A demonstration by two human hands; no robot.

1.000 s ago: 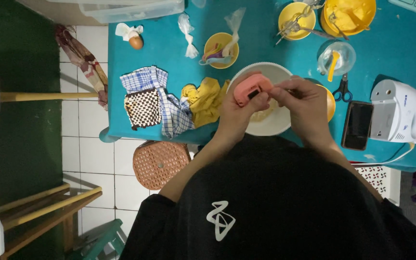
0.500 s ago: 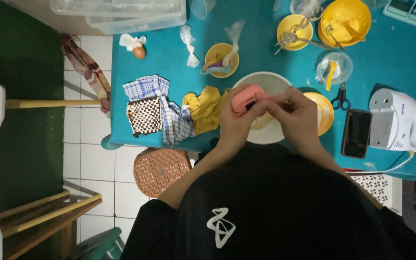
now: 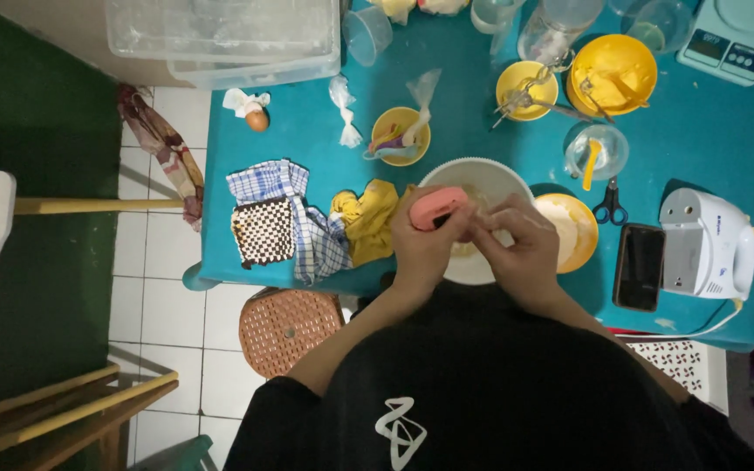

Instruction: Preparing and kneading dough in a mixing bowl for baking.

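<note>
Over a white bowl (image 3: 473, 174) near the front edge of a teal table (image 3: 709, 122), my left hand (image 3: 421, 244) grips a pink scraper (image 3: 436, 208). My right hand (image 3: 525, 249) is right beside it, its fingertips pinching at the scraper's edge above the bowl. Pale dough shows inside the bowl, mostly hidden by both hands.
Right of the bowl lie a yellow bowl of batter (image 3: 569, 228), a black phone (image 3: 639, 266), scissors (image 3: 608, 205) and a white hand mixer (image 3: 707, 244). Checked cloths (image 3: 285, 218) and a yellow cloth (image 3: 368, 218) lie left. Yellow bowls, a scale (image 3: 737, 35) and clear tubs stand at the back. A woven stool (image 3: 285, 327) sits below.
The view has shifted, so the table sits lower in the picture. Both hands stay together over the white bowl with the pink scraper, their fingers working slightly.
</note>
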